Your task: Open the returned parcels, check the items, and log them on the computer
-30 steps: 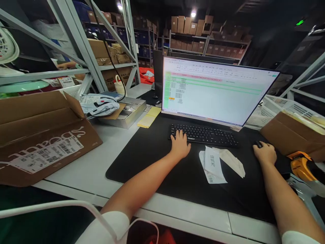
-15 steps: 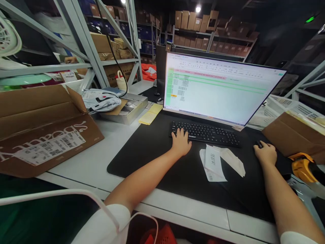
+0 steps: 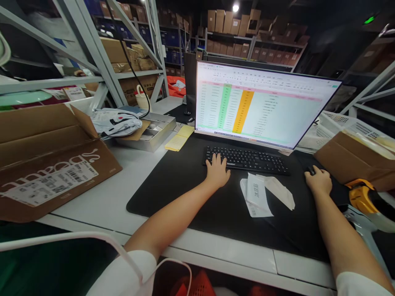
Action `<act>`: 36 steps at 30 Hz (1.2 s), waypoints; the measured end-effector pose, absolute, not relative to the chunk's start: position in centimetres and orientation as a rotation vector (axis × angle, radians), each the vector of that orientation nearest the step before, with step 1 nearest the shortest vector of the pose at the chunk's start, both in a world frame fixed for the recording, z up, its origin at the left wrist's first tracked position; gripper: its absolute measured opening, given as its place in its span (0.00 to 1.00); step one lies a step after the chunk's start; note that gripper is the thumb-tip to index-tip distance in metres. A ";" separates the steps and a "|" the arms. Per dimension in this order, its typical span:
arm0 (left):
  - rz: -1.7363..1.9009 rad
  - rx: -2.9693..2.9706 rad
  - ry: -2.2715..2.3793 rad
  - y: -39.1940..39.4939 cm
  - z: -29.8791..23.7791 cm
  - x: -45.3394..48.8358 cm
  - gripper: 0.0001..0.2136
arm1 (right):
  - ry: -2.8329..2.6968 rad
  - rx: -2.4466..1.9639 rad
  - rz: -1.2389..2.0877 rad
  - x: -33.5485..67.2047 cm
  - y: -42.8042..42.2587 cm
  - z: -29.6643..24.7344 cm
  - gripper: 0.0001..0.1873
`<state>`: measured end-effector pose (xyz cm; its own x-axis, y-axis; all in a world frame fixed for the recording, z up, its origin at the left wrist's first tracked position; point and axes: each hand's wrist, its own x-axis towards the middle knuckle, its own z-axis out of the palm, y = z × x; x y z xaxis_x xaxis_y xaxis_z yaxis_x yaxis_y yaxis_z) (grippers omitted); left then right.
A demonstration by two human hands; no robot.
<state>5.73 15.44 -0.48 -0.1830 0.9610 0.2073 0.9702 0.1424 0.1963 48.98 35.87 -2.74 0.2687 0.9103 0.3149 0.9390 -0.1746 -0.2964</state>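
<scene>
- Hands on inputs: left hand (image 3: pixel 217 172) fingers spread over the left end of the keyboard (image 3: pixel 262 163); can't tell if any key is down. Right hand (image 3: pixel 319 183) is curled over the mouse (image 3: pixel 311 170), covering much of it; can't tell grip or click.
- Just changed: the sheet (image 3: pixel 271 107) on the monitor (image 3: pixel 314 120). Half a second ago it showed green horizontal bands and one small orange cell; now a green column and an orange column run down it, with a pink header on top. Text too small to read.
- My read: view switched or jumped to another part, so the on-screen work is live. Can't tell which hand triggered it.
- Hands haven't left keyboard or mouse across the frames; the slight shift of the whole scene looks like head motion.
- Layout: keyboard lies on the black mat (image 3: pixel 173 183), in front of the monitor; mouse well right of it, also on the mat. Mat lies on the counter (image 3: pixel 135 164).
- Paper slips (image 3: pixel 258 197) lie on the mat between the hands, just below the keyboard, neither hand touching them.
- Yellow notes (image 3: pixel 180 138) sit left of the monitor, also untouched.
</scene>
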 end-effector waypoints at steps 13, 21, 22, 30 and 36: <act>-0.470 -1.986 -2.343 15.5 -0.5 5.8 0.31 | -1.631 -2.152 -0.087 49.1 35.9 -2.7 0.33; -0.462 -1.996 -2.347 15.6 -0.4 5.8 0.30 | -1.627 -2.152 -0.086 48.9 35.6 -2.5 0.32; -0.461 -1.999 -2.356 15.6 -0.4 5.9 0.30 | -1.628 -2.149 -0.090 48.8 35.5 -2.5 0.32; -0.439 -1.992 -2.312 15.4 -0.2 5.9 0.28 | -1.674 -2.092 -0.134 48.5 35.3 -2.4 0.31; -0.431 -1.991 -2.318 15.6 -0.4 5.8 0.29 | -1.631 -2.132 -0.138 48.6 35.6 -2.4 0.33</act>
